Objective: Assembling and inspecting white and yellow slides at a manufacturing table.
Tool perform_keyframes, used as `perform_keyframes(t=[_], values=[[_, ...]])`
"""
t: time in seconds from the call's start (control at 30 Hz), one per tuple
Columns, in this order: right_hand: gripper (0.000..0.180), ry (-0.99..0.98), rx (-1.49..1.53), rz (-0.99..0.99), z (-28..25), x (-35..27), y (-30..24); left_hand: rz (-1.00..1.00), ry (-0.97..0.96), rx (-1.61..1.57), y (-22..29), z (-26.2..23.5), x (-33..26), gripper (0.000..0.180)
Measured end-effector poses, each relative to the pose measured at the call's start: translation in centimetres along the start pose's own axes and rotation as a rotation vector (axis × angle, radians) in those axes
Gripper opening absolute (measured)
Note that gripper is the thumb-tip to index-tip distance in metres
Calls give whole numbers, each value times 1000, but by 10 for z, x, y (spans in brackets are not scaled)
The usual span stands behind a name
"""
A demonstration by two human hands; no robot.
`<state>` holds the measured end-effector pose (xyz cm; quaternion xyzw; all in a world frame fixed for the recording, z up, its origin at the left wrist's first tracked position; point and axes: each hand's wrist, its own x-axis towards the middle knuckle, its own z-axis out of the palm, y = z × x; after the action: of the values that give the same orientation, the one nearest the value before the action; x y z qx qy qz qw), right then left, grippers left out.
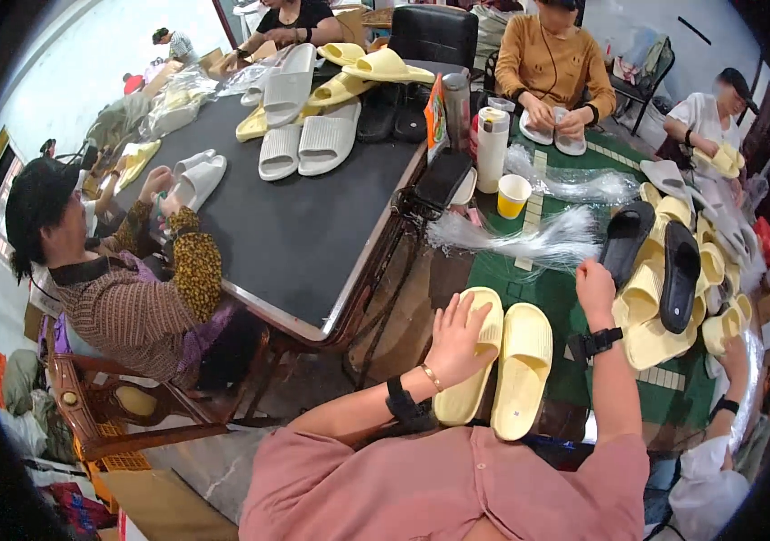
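Observation:
Side by side at the table's near edge lie two pale yellow slide slippers, the left slipper (467, 393) and the right slipper (523, 368), toes pointing away from me. My left hand (462, 341) rests on the left slipper's strap with its fingers spread. Further right, my right hand (595, 287) is closed at the near right end of a bundle of thin clear plastic strands (529, 236). Its fingertips appear to pinch some strands, though the fingers partly hide them. A second strand bundle (588, 187) lies just beyond.
A pile of yellow slippers (646, 287) with black slippers (681, 270) stands close right of my right hand. Beyond the strands are a yellow-white paper cup (513, 197) and a white bottle (492, 149). A dark table (304, 243) adjoins at left. Several people handle slippers around.

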<state>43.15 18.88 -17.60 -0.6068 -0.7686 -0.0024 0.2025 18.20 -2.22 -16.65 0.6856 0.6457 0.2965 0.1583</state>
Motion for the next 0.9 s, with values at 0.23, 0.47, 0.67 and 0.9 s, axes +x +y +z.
perform_keyframes(t=[0.23, 0.47, 0.67, 0.9], values=[[18, 27, 208, -59, -21, -20, -20, 216, -72, 122, 40, 10, 5, 73], [22, -26, 432, -80, -45, -32, -31, 232, 13, 347, 26, 40, 10, 53], [19, 168, 611, -20, -74, -38, -33, 258, 46, 402, 28, 39, 12, 50], [19, 94, 637, 18, -93, -52, -48, 232, -57, 71, 21, 2, 59, 52]])
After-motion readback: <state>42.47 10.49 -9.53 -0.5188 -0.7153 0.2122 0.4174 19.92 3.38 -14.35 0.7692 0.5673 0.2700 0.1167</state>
